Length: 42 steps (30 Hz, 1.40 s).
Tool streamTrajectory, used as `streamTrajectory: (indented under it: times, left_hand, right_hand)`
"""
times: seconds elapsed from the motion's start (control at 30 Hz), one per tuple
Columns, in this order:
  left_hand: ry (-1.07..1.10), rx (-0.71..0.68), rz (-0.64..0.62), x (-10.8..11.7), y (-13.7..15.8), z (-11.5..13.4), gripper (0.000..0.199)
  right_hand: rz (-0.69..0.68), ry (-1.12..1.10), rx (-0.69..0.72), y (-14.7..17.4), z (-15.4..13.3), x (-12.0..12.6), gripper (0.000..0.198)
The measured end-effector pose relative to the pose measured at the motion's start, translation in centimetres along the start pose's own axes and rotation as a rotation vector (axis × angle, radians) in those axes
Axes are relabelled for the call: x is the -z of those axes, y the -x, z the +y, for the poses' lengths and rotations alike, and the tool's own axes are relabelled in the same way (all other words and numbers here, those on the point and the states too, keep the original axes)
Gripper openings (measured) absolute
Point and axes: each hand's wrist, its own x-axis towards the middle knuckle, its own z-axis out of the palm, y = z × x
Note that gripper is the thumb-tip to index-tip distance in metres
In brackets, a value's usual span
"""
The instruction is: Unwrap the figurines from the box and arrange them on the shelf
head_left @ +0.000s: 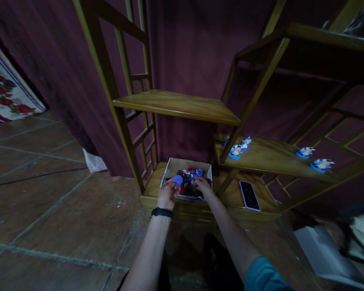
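A shallow white box (167,169) full of small purple, red, black and white figurines (190,174) sits on the bottom board of a wooden shelf. My left hand (167,195), with a dark band at its wrist, pinches a round purple disc (177,180) above the box's left side; the disc looks like a figurine base. My right hand (204,186) reaches over the right side of the box, its fingers curled among the figurines near a purple piece. What those fingertips hold, if anything, is too small to make out.
Blue-based figurines (235,151) stand on the right-hand shelf board (267,157), more at its far end. A phone (249,195) lies on the low board. An upper board (176,106) overhangs the box. A white carton (324,250) is on the floor at right.
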Motion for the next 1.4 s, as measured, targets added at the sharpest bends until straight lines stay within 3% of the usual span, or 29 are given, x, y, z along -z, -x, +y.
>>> streamTrajectory:
  times: [0.17, 0.3, 0.5, 0.73, 1.07, 1.4]
  left_hand:
    - [-0.013, -0.009, -0.051, -0.5, 0.2, -0.9, 0.021]
    - [-0.033, -0.014, -0.087, -1.0, 0.6, -1.8, 0.018]
    - [-0.07, -0.047, -0.171, -1.6, 1.0, -3.1, 0.018]
    - [-0.109, -0.084, -0.216, -1.8, 1.0, -4.1, 0.025]
    - [-0.252, -0.172, -0.293, -2.0, 0.8, -4.7, 0.027]
    - [-0.29, -0.254, -0.255, -1.9, 0.0, -5.4, 0.025]
  right_hand:
    - [-0.05, -0.706, -0.305, 2.3, -1.7, 2.2, 0.013]
    - [-0.04, -0.844, -0.307, 4.6, -3.4, 3.4, 0.019]
    - [0.063, -0.751, -0.195, 7.1, -5.1, 4.4, 0.033]
    - [0.139, -0.572, -0.117, 6.9, -6.5, 3.8, 0.031]
    - [0.154, -0.393, -0.052, 6.0, -4.6, 3.2, 0.029]
    - [0.14, -0.333, -0.003, 5.9, -4.0, 3.1, 0.027]
